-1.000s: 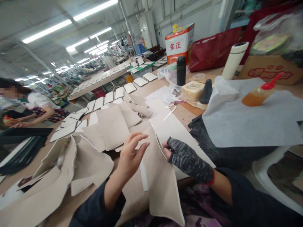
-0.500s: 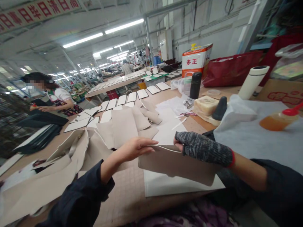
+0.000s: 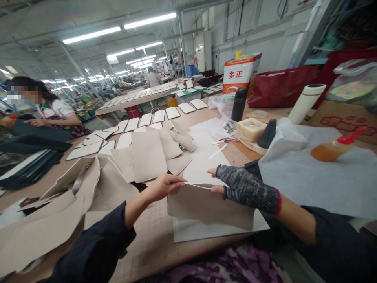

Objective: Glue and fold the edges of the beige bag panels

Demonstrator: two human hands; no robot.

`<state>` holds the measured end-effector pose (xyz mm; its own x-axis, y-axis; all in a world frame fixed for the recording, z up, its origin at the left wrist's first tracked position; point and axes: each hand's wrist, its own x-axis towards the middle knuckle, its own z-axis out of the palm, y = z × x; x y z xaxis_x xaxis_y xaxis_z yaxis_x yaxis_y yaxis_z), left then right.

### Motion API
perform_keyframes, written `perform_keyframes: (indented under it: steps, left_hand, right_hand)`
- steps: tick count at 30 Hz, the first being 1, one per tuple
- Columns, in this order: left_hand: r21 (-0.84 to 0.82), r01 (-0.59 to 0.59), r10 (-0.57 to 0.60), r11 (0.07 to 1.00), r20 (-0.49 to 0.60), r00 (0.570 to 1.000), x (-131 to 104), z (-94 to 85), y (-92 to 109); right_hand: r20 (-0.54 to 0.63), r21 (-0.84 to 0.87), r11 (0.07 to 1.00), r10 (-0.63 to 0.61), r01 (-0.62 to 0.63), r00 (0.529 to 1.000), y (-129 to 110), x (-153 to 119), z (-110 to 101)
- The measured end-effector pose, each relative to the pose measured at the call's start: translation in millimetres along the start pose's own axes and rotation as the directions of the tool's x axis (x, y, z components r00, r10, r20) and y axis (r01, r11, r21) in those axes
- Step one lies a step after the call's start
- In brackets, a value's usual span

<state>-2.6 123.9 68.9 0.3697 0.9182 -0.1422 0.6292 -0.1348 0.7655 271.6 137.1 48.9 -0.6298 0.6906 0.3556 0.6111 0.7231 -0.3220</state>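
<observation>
A beige panel [image 3: 210, 206] with a pale top edge stands tilted over a white sheet [image 3: 191, 232] near the table's front. Its upper left edge is pinched between the thumb and fingers of my bare left hand [image 3: 166, 184]. My right hand [image 3: 244, 186], in a grey fingerless glove with a red cuff, is at the panel's upper right edge, thumb and fingers spread apart, the thumb by the edge. Just beyond the hands lie more beige pieces [image 3: 149, 155]. Folded beige pieces [image 3: 112, 188] are heaped to the left.
White dark-edged panels [image 3: 159, 116] lie in rows farther back. At the right are a black bottle [image 3: 239, 104], a cream block [image 3: 250, 129], a white flask [image 3: 306, 104] and a squeeze bottle [image 3: 330, 151] of orange liquid. A person [image 3: 55, 114] works at the left.
The fingers of my right hand have opened away from the panel's edge. My left hand still pinches the panel. The whole view has shifted slightly.
</observation>
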Motion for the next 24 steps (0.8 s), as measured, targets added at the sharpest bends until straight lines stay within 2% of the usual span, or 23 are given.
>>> perform_keyframes:
  steps: [3,7,13,17,22,24]
  left_hand:
    - [-0.065,0.055,-0.056,0.996,-0.01,0.998,0.1,0.0,-2.6]
    - [-0.034,0.029,-0.03,0.999,-0.016,0.999,1.7,-0.3,-0.8]
    - [0.214,-0.163,0.171,0.963,-0.02,0.985,10.4,9.9,12.2]
    - [0.379,-0.235,0.223,0.895,0.076,0.972,21.0,25.1,25.5]
    - [0.484,-0.358,0.292,0.799,0.207,0.934,29.4,39.5,34.3]
    - [0.516,-0.385,0.315,0.765,0.221,0.923,30.8,43.0,34.7]
  right_hand:
    - [-0.006,-0.178,0.983,-0.052,0.05,0.999,0.0,-18.1,5.8]
    - [0.011,-0.247,0.967,-0.066,0.066,0.998,6.5,-22.8,15.3]
    - [0.165,-0.203,0.968,-0.117,0.15,0.979,12.5,-4.1,7.8]
    - [0.261,-0.13,0.976,-0.137,0.175,0.956,10.2,5.6,-2.7]
    - [0.274,-0.033,0.984,-0.161,0.177,0.948,19.2,11.6,0.3]
    - [0.28,-0.037,0.982,-0.17,0.187,0.945,23.4,13.2,3.4]
